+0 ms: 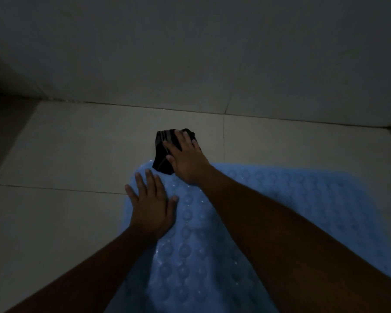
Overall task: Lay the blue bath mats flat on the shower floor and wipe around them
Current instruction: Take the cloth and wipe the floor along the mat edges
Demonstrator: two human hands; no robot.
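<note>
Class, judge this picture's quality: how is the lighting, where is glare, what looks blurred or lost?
Head view: dim, darkest at the left corner; small wet glints on the mat; its right part soft; the cloth under the right hand shows little detail.

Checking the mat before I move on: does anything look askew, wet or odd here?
Nothing much. The blue mat looks flat, with droplets glinting on it. The dark cloth under the right hand overlaps the mat's far edge. The left hand presses its left edge.
</note>
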